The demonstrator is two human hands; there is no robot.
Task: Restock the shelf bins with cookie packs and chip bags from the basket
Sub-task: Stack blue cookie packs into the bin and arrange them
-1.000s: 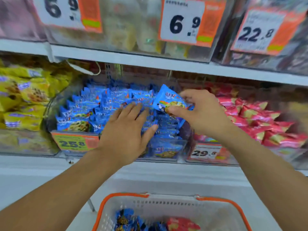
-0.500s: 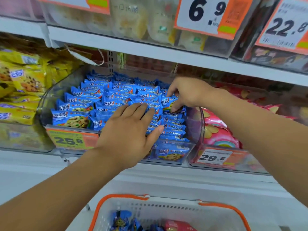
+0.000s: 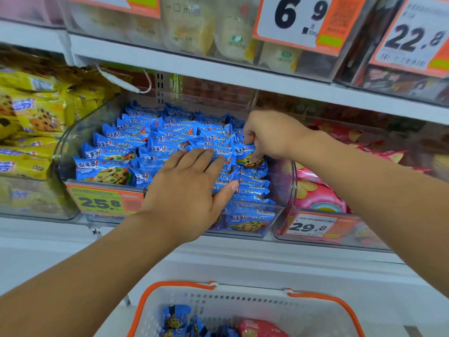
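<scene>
Left hand: the left hand (image 3: 187, 188) lies flat, fingers straight and spread, palm down on the blue cookie packs (image 3: 145, 147); judged to be pressing the stacked rows so they do not slide forward while a pack is added.
Right hand: the right hand (image 3: 269, 137) is curled, its fingertips pinching one blue cookie pack (image 3: 251, 159) at the right end of the pile, cookie print facing up; judged to be tucking it into the gap beside the bin wall.
Held pack: touching its neighbours and partly sunk among them, so the placing step looks nearly done.
Middle bin: a clear plastic bin (image 3: 73, 142) with a curved wall, almost full of blue packs laid in overlapping rows, labels up so the print reads from the front; its price tag (image 3: 102, 203) reads 25.8.
Left neighbour: yellow cookie packs (image 3: 31, 113) fill the next bin.
Right neighbour: pink-red chip bags (image 3: 318, 193) sit in a bin tagged 29.8 (image 3: 311, 226), kept apart by the clear wall.
Basket: a white basket (image 3: 279, 310) with orange rim stands below the shelf, within reach of both arms; blue cookie packs (image 3: 175, 319) and a red bag (image 3: 257, 328) remain inside.
Progress: stock is left in the basket, so restocking is judged unfinished.
Upper shelf: pale packets behind tags reading 6.9 (image 3: 296, 18) and 22.8 (image 3: 413, 37).
</scene>
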